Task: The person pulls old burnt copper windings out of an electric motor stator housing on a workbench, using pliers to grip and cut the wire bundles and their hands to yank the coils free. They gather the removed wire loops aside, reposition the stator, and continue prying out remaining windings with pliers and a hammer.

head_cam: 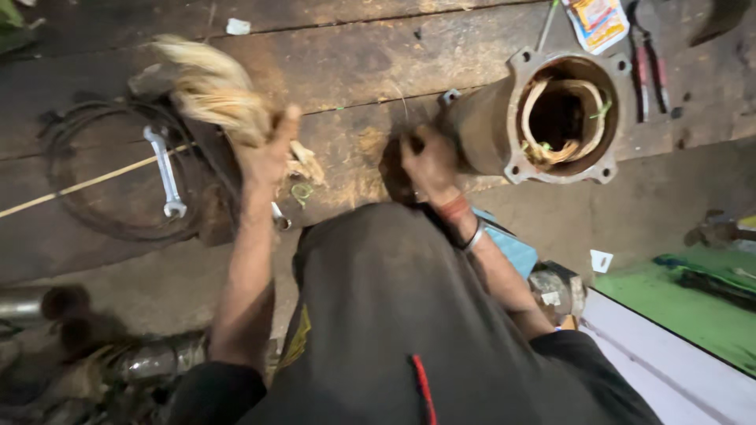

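Fibre bundle: Your left hand (266, 153) was closed around a blurred bundle of pale, straw-coloured fibres (214, 88), raised above the worn wooden floor (354, 55).
Right hand: Your right hand (429, 161) rested on the planks, touching the near end of the rusty cylindrical housing (543, 118); whether its fingers gripped anything could not be told.
Housing: It lay on its side just right of your hand, its flanged mouth showing pale strips curled inside.
Left of you: A silver spanner (165, 171) lay inside a loop of dark cable (94, 169).
Far edge: Red-handled pliers (650, 67) lay beside a colourful packet (597, 22).
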Demonstrator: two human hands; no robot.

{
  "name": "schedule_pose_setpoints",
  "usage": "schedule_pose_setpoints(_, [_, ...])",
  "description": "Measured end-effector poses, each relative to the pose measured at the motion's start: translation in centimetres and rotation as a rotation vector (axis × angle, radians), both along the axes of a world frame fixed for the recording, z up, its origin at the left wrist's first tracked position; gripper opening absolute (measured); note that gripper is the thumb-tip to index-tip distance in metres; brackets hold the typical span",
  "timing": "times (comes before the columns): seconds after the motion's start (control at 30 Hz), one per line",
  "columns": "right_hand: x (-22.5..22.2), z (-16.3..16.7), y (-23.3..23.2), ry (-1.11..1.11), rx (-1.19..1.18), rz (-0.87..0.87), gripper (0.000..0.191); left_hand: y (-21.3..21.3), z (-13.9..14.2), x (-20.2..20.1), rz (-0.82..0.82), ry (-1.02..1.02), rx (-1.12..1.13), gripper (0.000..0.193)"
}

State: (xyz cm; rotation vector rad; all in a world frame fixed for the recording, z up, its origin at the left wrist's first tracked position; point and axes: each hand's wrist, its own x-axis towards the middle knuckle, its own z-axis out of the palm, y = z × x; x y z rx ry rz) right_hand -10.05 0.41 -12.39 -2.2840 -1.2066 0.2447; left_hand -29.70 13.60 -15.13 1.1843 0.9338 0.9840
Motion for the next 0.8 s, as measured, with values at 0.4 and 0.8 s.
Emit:
schedule_pose_setpoints(0.4, [-0.1, 1.2, 1.5, 0.669, 0.437, 0.269, 0.013, -1.7, 3.8, 3.9, -0.558, 0.08, 0.221, 0.082])
schedule_pose_setpoints(0.8, [4.1, -2.5, -0.1, 0.628, 0.505, 0.453, 0.029, -3.2, 5.0, 3.9, -0.75, 0.325, 0.309, 0.081])
